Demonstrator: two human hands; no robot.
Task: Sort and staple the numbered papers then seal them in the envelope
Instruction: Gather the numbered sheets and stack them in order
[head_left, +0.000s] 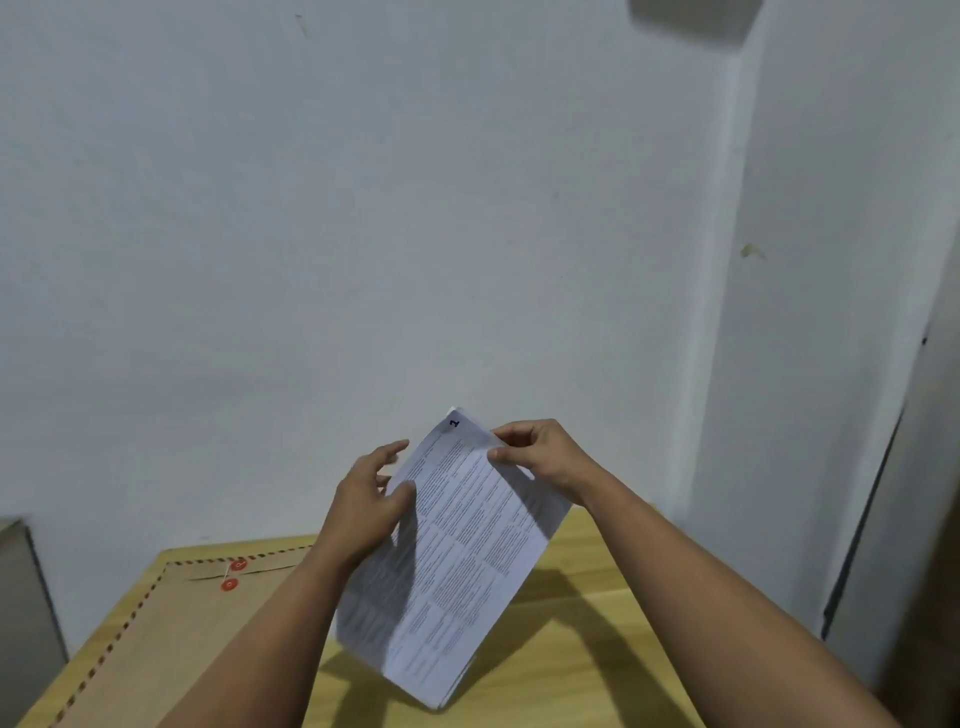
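Place: plain room set up for desk work, office-like | Evidence: bare white walls filling the upper frame | light wooden tabletop at the bottom | brown string-tie envelope lower left | printed papers at centre | grey door edge at right

You have free table on right side; left side is taken by envelope, and raised papers block the centre.

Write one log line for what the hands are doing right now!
left hand: steadies papers | right hand: pinches top corner | papers: upright over table | envelope: flat, untouched
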